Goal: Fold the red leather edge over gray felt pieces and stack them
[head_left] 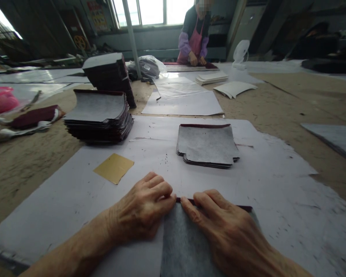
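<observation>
Far windows [151, 12] glare white, while the dim edges look stretched.

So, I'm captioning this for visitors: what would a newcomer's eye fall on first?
Probably the left hand and right hand, low center, at the dark edge of a grey piece. Farther left, a yellow card stands out on white paper; across the table, a pink-aproned person stands.

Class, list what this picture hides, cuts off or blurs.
Head view: near end of the flat grey, maroon-edged piece, cut off by the bottom edge; part hidden under the right hand.
Head view: bright pink plastic item, cut by left edge.
Head view: red-and-yellow wall poster, details too small.
</observation>
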`<state>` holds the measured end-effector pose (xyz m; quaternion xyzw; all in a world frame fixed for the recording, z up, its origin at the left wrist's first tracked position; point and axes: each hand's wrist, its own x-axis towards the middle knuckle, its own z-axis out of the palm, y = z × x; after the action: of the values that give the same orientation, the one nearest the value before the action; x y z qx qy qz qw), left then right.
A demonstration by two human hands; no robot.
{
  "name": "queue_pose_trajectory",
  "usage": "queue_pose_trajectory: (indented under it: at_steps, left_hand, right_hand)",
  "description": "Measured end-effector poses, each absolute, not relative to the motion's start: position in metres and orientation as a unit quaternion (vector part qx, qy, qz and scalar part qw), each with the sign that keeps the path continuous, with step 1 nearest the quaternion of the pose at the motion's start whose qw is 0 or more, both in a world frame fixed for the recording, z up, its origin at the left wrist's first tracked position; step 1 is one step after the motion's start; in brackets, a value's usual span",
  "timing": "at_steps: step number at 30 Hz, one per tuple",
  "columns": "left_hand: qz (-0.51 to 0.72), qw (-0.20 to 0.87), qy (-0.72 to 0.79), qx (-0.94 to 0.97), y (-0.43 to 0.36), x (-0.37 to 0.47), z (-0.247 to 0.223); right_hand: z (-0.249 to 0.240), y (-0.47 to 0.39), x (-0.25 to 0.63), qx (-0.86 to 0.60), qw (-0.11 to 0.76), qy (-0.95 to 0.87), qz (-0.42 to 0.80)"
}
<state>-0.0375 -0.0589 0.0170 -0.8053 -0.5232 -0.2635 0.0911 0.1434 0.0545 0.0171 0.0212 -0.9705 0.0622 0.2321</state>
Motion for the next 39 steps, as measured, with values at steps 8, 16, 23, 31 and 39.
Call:
queue_pose_trajectory:
  at_steps: [8, 16, 23, 31, 39]
  left_hand:
    - [-0.36, 0.065, -0.582, -0.726, -0.067, -0.035, 0.032]
    - [-0.284, 0.186, -0.664, -0.667, -0.096, 0.022, 0.009]
    - [-0.282, 0.229, -0.666, -0.652, -0.097, 0.026, -0.001]
    - [-0.291, 0.221, -0.675, -0.641, -0.095, 0.027, -0.002]
    - [-0.288, 0.23, -0.677, -0.637, -0.093, 0.028, -0.002]
  right_hand:
    - [0.027, 0.05, 0.129, 0.042, 0.202, -0.978, 0.042]
    - [0.015, 0.064, 0.127, 0.053, 0.257, -0.959, 0.107]
    - [0.019, 0.068, 0.125, 0.066, 0.207, -0.966, 0.143]
    - [0.014, 0.068, 0.127, 0.076, 0.213, -0.968, 0.111]
    - [0.019, 0.068, 0.125, 0.083, 0.2, -0.972, 0.088]
